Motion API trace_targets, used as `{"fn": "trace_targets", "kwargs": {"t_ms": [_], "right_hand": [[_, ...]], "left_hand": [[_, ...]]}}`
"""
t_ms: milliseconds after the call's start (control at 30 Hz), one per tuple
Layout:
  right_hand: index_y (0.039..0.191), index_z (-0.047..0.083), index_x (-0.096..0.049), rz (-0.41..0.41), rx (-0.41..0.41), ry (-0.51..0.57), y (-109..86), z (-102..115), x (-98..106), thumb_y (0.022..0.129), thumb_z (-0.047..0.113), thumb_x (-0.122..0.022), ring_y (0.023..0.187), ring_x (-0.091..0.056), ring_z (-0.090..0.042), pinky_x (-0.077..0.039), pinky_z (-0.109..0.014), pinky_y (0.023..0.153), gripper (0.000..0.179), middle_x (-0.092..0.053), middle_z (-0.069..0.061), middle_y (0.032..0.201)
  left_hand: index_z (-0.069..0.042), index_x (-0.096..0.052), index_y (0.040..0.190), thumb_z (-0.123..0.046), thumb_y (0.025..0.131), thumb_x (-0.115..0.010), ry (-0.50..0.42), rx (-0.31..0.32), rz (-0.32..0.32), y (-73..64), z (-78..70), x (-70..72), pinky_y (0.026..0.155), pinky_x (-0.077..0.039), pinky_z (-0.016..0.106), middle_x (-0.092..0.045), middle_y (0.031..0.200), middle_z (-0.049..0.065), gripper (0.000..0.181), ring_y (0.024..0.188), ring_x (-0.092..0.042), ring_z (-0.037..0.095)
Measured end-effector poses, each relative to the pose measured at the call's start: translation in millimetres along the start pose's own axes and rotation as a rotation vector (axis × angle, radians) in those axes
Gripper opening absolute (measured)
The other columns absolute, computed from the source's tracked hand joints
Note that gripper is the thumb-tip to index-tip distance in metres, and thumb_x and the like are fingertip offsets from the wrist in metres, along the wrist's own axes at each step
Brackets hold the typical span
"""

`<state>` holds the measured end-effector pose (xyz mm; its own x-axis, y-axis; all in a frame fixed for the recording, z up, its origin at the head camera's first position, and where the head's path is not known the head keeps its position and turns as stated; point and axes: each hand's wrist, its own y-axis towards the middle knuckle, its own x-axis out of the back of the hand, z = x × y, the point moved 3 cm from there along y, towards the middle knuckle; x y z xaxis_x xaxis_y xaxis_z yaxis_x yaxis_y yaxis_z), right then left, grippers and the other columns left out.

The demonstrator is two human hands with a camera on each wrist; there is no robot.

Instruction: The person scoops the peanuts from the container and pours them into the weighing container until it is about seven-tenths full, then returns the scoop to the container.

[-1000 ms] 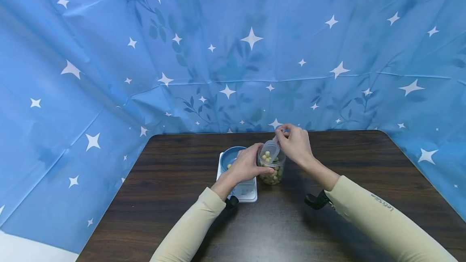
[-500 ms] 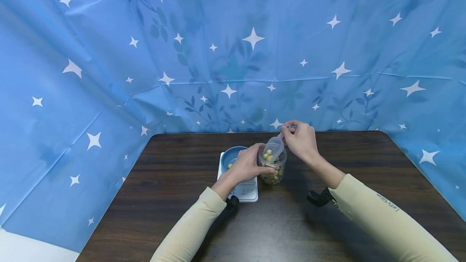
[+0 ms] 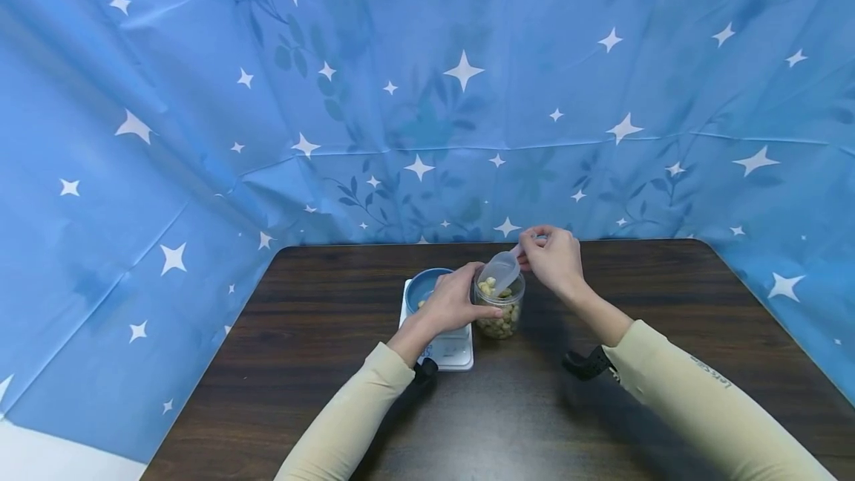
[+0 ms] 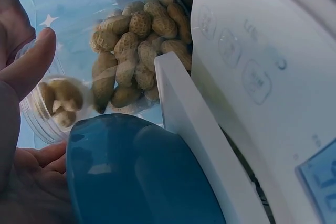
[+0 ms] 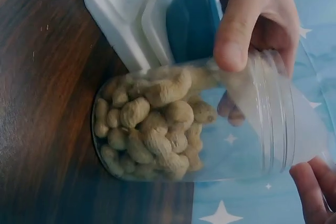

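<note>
The person's bare right hand (image 3: pixel 551 258), pinching the pinkish handle of a translucent plastic scoop (image 3: pixel 502 267), sits farther right than one second ago, less directly above the clear round plastic jar of peanuts (image 3: pixel 499 324). Compared with half a second ago, that hand is slightly lower, and the scoop's rounded bowl has shifted a little left and down at the jar's mouth. The pale yellow right sleeve (image 3: pixel 701 392) lies slightly farther right than one second ago.
</note>
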<state>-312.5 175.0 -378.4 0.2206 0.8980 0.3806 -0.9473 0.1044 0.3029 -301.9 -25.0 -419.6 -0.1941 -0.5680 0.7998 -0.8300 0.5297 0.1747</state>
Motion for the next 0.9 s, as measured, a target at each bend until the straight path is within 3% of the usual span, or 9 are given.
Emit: {"fn": "trace_targets", "kwargs": {"t_ms": [200,400,633,900], "right_hand": [[0.114,-0.009,-0.068,0.016,-0.023,0.004,-3.9,-1.6,-2.0,0.105,0.015,-0.056,0.068,-0.075,-0.023,-0.060,-0.036,0.063,0.028,-0.075,-0.021,0.087],[0.116,-0.008,-0.068,0.002,-0.051,0.021,-5.4,-3.1,0.2,0.105,0.018,-0.058,0.069,-0.075,-0.023,-0.059,-0.030,0.061,0.030,-0.075,-0.020,0.087],[0.119,-0.008,-0.065,-0.015,-0.106,0.121,-4.4,-5.2,5.0,0.105,0.019,-0.058,0.067,-0.074,-0.017,-0.060,-0.041,0.068,0.031,-0.075,-0.022,0.090],[0.123,-0.011,-0.062,-0.023,-0.185,0.222,-3.3,-8.8,10.9,0.105,0.018,-0.058,0.070,-0.073,-0.010,-0.060,-0.032,0.068,0.034,-0.075,-0.016,0.089]], "left_hand": [[-0.010,-0.047,0.150,-0.044,0.086,-0.084,-0.007,0.003,0.009,0.1,1.1,1.1,0.103,-0.039,0.048,-0.063,0.134,0.001,0.082,0.117,-0.060,0.017],[-0.010,-0.048,0.150,-0.045,0.086,-0.084,-0.009,-0.002,0.015,0.4,1.1,1.3,0.105,-0.039,0.048,-0.063,0.134,0.001,0.082,0.117,-0.060,0.016],[-0.010,-0.048,0.149,-0.046,0.085,-0.085,-0.001,0.005,0.022,1.3,0.9,2.0,0.104,-0.042,0.045,-0.064,0.131,0.000,0.083,0.113,-0.061,0.014],[-0.009,-0.047,0.150,-0.045,0.085,-0.085,0.004,0.014,0.038,1.6,0.5,3.3,0.105,-0.042,0.046,-0.063,0.133,0.002,0.083,0.116,-0.061,0.016]]}}
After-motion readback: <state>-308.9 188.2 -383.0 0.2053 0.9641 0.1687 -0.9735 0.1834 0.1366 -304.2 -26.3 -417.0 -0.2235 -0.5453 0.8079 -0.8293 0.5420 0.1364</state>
